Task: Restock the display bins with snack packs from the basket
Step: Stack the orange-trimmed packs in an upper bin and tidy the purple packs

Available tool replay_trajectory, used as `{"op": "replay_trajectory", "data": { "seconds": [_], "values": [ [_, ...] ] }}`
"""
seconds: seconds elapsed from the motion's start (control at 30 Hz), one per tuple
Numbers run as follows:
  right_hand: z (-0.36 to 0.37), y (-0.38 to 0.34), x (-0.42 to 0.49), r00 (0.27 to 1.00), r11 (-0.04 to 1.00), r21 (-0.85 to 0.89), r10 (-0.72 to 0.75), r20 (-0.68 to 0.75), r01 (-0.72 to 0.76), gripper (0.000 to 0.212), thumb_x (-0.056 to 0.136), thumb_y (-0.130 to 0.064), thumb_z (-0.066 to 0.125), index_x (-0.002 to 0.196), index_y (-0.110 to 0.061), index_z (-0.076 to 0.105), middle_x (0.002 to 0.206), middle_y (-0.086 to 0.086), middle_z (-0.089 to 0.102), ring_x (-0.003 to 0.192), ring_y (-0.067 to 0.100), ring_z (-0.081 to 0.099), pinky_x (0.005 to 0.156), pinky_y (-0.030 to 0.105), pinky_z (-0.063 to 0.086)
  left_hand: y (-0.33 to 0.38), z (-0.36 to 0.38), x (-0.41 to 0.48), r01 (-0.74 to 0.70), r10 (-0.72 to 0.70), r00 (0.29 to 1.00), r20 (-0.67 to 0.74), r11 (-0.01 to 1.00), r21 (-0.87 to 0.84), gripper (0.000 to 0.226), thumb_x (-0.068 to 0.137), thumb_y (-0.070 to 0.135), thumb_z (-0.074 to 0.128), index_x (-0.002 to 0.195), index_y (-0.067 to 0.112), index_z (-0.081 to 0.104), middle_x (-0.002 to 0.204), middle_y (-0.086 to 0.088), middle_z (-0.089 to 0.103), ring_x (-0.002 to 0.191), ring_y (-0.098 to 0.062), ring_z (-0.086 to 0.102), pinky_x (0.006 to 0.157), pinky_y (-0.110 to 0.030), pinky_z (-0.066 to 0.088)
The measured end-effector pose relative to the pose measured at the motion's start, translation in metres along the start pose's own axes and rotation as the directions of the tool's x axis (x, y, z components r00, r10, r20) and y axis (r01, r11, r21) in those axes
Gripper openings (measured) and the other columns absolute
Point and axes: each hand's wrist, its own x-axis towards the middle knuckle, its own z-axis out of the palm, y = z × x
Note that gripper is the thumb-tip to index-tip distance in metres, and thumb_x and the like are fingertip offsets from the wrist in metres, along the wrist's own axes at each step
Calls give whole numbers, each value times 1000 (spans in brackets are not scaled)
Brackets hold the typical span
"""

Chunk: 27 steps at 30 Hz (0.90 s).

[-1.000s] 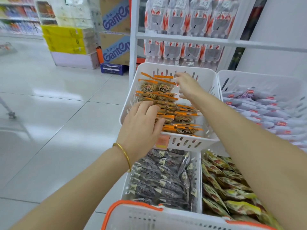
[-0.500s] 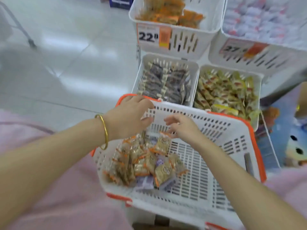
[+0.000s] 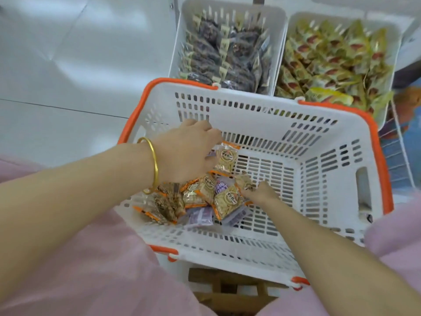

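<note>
A white basket (image 3: 273,124) with an orange rim stands in front of me, and both my hands are inside it. Several orange-edged snack packs (image 3: 198,193) and a few purple packs (image 3: 200,216) lie heaped in its left half. My left hand (image 3: 186,151), with a gold bangle on the wrist, curls its fingers over the edge of one orange-edged pack (image 3: 226,157) by the far wall. My right hand (image 3: 262,192) pinches the corner of another orange-edged pack (image 3: 245,182) on the right side of the heap.
Beyond the basket stand two white display bins: the left bin (image 3: 232,6) holds dark packs, the right bin (image 3: 341,18) holds yellow-green packs. Pale floor tiles (image 3: 79,65) lie to the left. A wooden stand (image 3: 227,286) shows under the basket. Pink fabric covers my lap.
My view has dropped from the upper orange-pack bin to the basket. Both hands left that bin, came down into the basket and now close on packs in the heap.
</note>
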Motion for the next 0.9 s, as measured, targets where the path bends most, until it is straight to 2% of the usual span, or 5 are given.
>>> {"op": "replay_trajectory", "data": {
  "seconds": [0.1,0.3,0.47,0.7,0.9],
  "values": [
    [1,3,8,1000,995,99,-7,29,5,38,76,-34,78,79,-12,47,63,2,44,54,15,43,52,29,36,-1,3,1,21,-21,999,30,1000,0,41,95,36,42,134,22,41,133,-1,43,122,-25,36,103,-38,35],
    [-37,-20,8,945,893,315,-326,-37,321,31,75,5,72,101,-3,58,91,13,65,61,19,62,58,32,55,-5,3,4,38,-39,998,49,999,12,40,95,37,41,134,23,42,133,0,41,123,-22,34,101,-31,29],
    [-53,-53,20,909,902,283,-382,168,327,35,73,-11,80,104,-10,62,98,4,62,83,18,63,67,29,51,-3,2,6,62,-61,996,71,998,-14,40,95,38,42,133,25,41,134,2,40,126,-20,30,104,-38,36],
    [-9,-74,41,974,774,619,-216,67,129,23,82,-9,72,102,-6,60,96,8,68,84,22,65,88,44,53,-3,2,10,59,-57,992,109,998,-11,39,96,37,41,133,24,41,134,1,39,127,-20,30,104,-39,37],
    [-32,-64,11,916,823,408,-381,-123,396,13,81,-7,72,78,-12,60,86,9,66,85,22,66,83,42,55,-7,-2,17,71,-67,994,85,997,-43,35,95,32,43,128,19,47,127,-3,44,120,-24,37,101,-39,38]
  ]
}}
